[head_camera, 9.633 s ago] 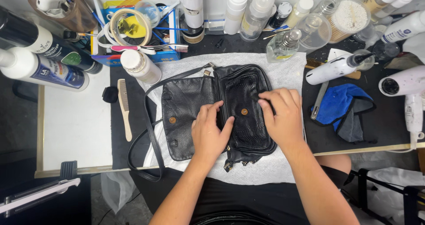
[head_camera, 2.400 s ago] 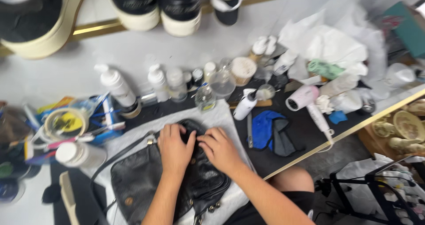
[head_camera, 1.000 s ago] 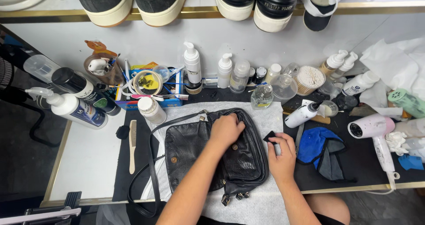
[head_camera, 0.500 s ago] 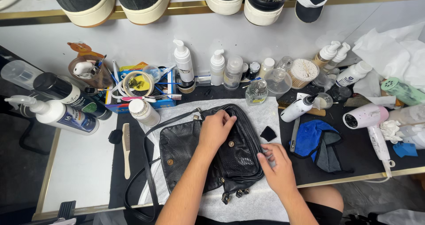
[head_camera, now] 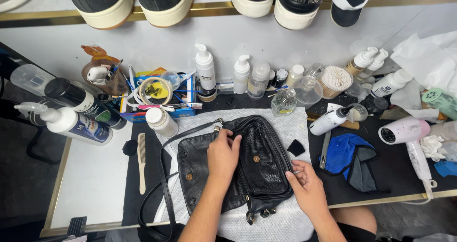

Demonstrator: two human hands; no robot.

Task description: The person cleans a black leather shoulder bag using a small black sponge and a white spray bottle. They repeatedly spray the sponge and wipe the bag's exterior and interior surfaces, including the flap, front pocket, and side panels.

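Cluttered bench, white towel under soft, floppy black leather bag; left hand pressed flat on its top, right hand loosely curled, pinching the edge.

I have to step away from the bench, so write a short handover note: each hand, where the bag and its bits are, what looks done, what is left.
Left hand: flat on the black leather bag, fingers at its upper edge, holding it steady.
Right hand: at the bag's right edge, fingertips pinched together; whether they hold anything cannot be told.
The bag lies on a white towel, flap side up, strap looping off to the left. A small black pad sits on the towel to its right, a blue cloth beyond.
Done: bag laid out and held steady.
Left: nothing shows product applied; the wooden comb lies untouched.
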